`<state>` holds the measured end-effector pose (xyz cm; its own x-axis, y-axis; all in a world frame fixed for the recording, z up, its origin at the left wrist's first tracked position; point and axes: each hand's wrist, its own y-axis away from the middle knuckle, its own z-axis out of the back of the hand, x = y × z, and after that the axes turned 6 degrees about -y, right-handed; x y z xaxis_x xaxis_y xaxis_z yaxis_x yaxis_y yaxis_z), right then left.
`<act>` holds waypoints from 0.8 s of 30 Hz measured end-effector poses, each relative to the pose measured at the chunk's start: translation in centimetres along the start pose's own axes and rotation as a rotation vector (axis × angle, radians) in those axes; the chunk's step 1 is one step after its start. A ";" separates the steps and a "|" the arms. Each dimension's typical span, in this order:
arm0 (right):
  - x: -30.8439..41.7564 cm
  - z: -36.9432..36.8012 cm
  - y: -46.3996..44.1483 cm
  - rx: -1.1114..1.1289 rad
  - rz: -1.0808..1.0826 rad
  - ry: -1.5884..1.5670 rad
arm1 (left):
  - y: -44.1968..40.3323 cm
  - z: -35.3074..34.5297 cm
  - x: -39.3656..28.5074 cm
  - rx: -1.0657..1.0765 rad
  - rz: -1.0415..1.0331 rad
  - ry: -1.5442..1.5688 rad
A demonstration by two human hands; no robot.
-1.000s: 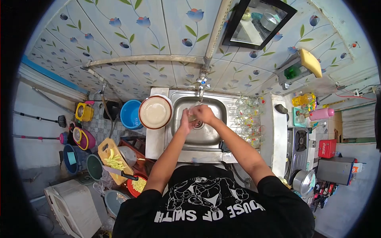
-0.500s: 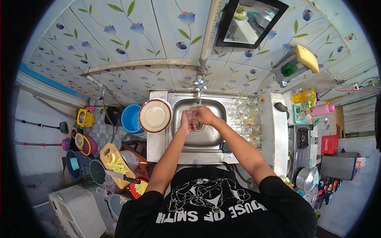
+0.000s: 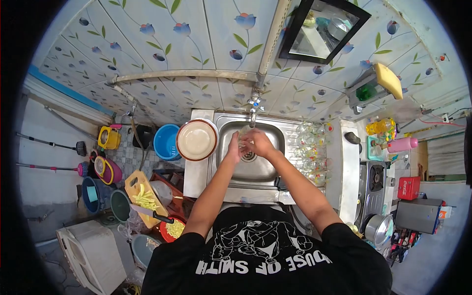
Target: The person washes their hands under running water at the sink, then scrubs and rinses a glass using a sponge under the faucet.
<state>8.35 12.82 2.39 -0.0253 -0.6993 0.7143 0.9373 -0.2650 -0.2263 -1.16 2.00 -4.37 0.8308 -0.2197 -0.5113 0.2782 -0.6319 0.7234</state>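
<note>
Over the steel sink (image 3: 265,177), just below the tap (image 3: 253,105), both hands are close together. My left hand (image 3: 235,150) curls around what looks like a clear glass (image 3: 244,131), mostly covered by the fingers. From the other side my right hand (image 3: 260,143) wraps over the same glass, its fingers bent. Beneath the hands, the round drain (image 3: 249,157) shows in the basin. Several clear glasses (image 3: 312,155) stand on the ribbed drainboard to the right. A stack of cream plates with brown rims (image 3: 196,139) rests on the left edge of the counter.
Left of the sink are a blue basin (image 3: 166,141) and a cutting board (image 3: 135,182) with cut pale strips and a knife (image 3: 147,212). A red bowl (image 3: 172,228) sits near my left arm. To the right are a stove (image 3: 376,179) and a metal pot (image 3: 378,229).
The camera view has shifted slightly, so the scene sits a little to the right. My hands stay together under the tap, with the right fingers a little differently placed around the glass.
</note>
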 end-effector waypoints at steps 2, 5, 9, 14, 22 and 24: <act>-0.7 -0.2 0.2 -0.009 -0.139 -0.086 | -0.2 -0.2 0.0 0.005 -0.018 0.030; -2.6 -1.7 1.5 -0.095 -0.449 -0.541 | 1.1 -0.4 -0.4 -0.008 -0.089 0.022; -2.0 -1.7 2.7 -0.256 -0.830 -1.276 | 3.2 -1.9 -0.8 -0.051 -0.386 -0.061; -3.7 -4.1 2.8 -0.269 -1.040 -1.608 | 5.5 -3.9 -2.2 -0.122 -0.816 -0.642; 1.4 -1.2 -0.2 -0.072 -0.224 -0.640 | 0.7 2.0 -1.3 0.058 -0.002 -0.071; 1.6 -0.2 -0.7 0.189 -0.263 -0.100 | 0.9 1.7 -0.4 0.013 0.053 -0.132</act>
<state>7.59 11.77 3.52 -0.2494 -0.5521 0.7956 0.9513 -0.2934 0.0946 -2.06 0.32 -4.31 0.7730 -0.3483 -0.5302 0.2289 -0.6263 0.7452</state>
